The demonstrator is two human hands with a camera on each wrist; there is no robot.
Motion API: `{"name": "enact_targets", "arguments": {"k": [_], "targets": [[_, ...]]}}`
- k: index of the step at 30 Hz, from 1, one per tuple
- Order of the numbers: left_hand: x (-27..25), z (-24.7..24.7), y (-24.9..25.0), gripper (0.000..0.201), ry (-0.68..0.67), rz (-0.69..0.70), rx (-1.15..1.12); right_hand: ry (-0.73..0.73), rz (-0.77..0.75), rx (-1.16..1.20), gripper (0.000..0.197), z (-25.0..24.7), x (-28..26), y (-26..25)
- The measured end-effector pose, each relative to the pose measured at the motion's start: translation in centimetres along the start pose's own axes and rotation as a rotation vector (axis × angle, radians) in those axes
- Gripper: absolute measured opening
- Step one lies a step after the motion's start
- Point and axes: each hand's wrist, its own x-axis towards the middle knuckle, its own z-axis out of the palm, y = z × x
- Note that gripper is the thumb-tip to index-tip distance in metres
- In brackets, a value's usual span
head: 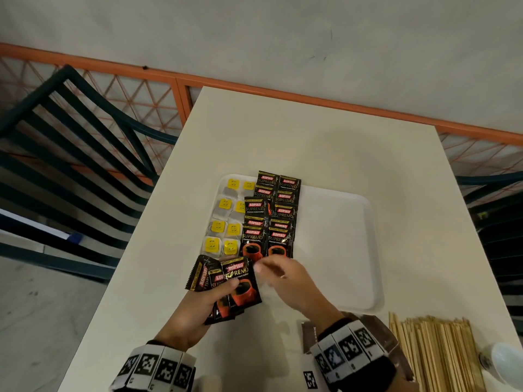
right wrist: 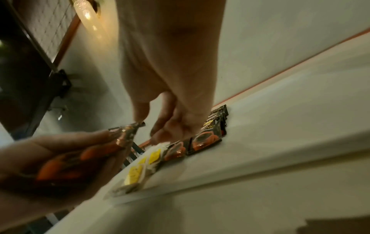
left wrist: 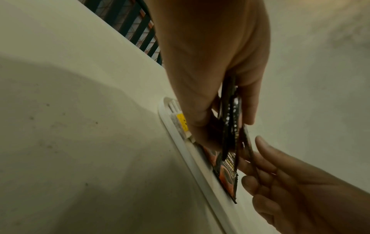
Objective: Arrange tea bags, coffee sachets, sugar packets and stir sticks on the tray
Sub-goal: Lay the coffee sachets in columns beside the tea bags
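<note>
A white tray [head: 353,250] lies on the white table. Tea bags [head: 223,222] with yellow tags fill two columns at its left end. Beside them lie two overlapping columns of black coffee sachets [head: 271,216]. My left hand [head: 226,290] grips a fan of several coffee sachets [head: 237,275] over the tray's near left corner. My right hand [head: 263,268] reaches in from the right. Its thumb and fingers [left wrist: 266,158] lie on either side of the outermost sachet [left wrist: 247,142] in the fan. In the right wrist view the right hand [right wrist: 152,120] is blurred, close to the fan's tip [right wrist: 130,129].
Wooden stir sticks [head: 435,349] lie in a bundle at the near right of the table. Brown packets [head: 310,335] sit partly under my right wrist. A white cup [head: 506,363] stands at the near right corner. Dark slatted chairs [head: 70,151] flank the table.
</note>
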Motion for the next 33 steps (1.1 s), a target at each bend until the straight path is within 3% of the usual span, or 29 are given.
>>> {"name": "enact_targets", "arguments": {"k": [2,5,10,13,19,25,33], "targets": [[-0.1,0.0,0.1,0.039,-0.036,0.013,-0.001,-0.151,0.008,0.034,0.019,0.2,-0.4,-0.1],[-0.1,0.0,0.1,0.043,-0.039,0.024,0.003,-0.155,0.029,0.086,0.015,0.3,-0.7,0.1],[0.4,-0.7,-0.3,0.024,0.086,0.003,-0.073,0.019,0.106,0.235,0.002,0.0,0.0,0.3],[0.2,-1.2,-0.2,0.022,0.066,-0.011,-0.086,0.138,0.125,0.238,0.007,0.2,0.9,0.7],[0.2,-1.9,-0.3,0.053,0.045,-0.044,-0.189,0.277,0.169,0.182,0.013,1.5,2.8,1.7],[0.2,-1.8,-0.4,0.029,-0.013,-0.038,-0.163,0.371,0.09,0.096,0.02,2.3,2.9,1.8],[-0.2,-0.8,0.1,0.024,-0.038,-0.023,0.001,0.431,0.016,-0.009,0.022,2.3,2.6,1.6]]}}
